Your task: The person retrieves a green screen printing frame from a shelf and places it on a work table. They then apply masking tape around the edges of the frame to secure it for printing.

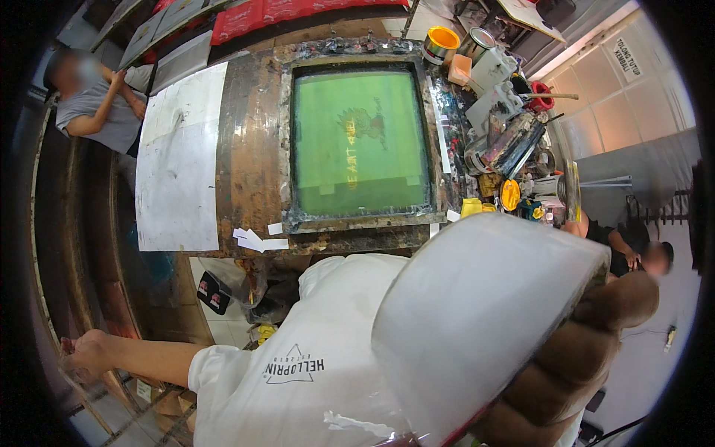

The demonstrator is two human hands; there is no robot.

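Observation:
Close to the camera at the lower right, my right hand point(573, 365) grips the edge of a large, curved, pale grey piece point(484, 298), smooth and plastic-looking. It covers part of my white shirt. At the lower left, my left hand point(86, 352) reaches out sideways beside a metal rack point(134, 408). Its fingers look curled, but what they close on is too dark to make out. In front of me a printing screen point(357, 167) lies on a stained wooden table point(253, 149). Its green mesh carries lettering and a small figure.
White sheets point(179, 164) cover the table's left side; paper strips point(253, 240) lie at the near edge. Paint tubs point(442, 41), cans and tools crowd the right side. One person point(104, 104) is at the far left, another point(640, 249) at the right.

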